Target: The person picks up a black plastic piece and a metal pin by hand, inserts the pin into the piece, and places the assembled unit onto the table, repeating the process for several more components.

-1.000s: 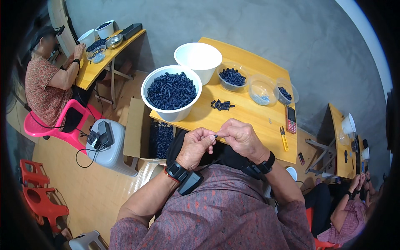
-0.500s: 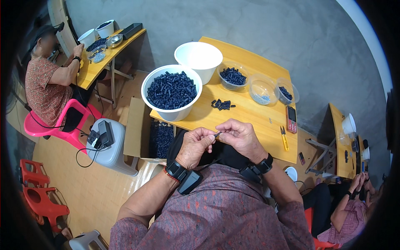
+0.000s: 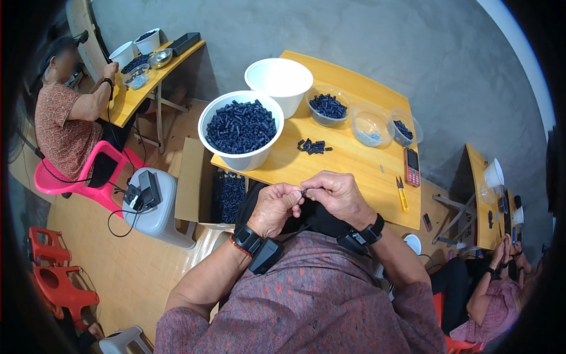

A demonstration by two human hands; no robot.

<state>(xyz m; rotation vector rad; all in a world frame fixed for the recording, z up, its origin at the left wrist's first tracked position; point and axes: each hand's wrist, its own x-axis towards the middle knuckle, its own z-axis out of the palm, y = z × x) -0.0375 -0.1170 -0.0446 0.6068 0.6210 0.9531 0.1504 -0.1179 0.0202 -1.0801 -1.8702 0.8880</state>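
A yellow table (image 3: 359,159) carries a white bowl (image 3: 240,128) of dark pieces at its near left corner. Just off the near edge, the left hand (image 3: 273,207) and right hand (image 3: 337,197) meet, fingers of both pinching one small dark piece (image 3: 304,192).

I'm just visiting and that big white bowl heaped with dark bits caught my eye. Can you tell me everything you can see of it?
The big white bowl is round, deep and plain, plastic by the look of it. It stands upright at the near left corner of the yellow wooden table, heaped with small dark blue-black tube-like pieces. A second, empty white bowl sits just behind it, very close or touching; I cannot tell which. Neither hand touches it; the left hand works in front of it, below the table's near edge.
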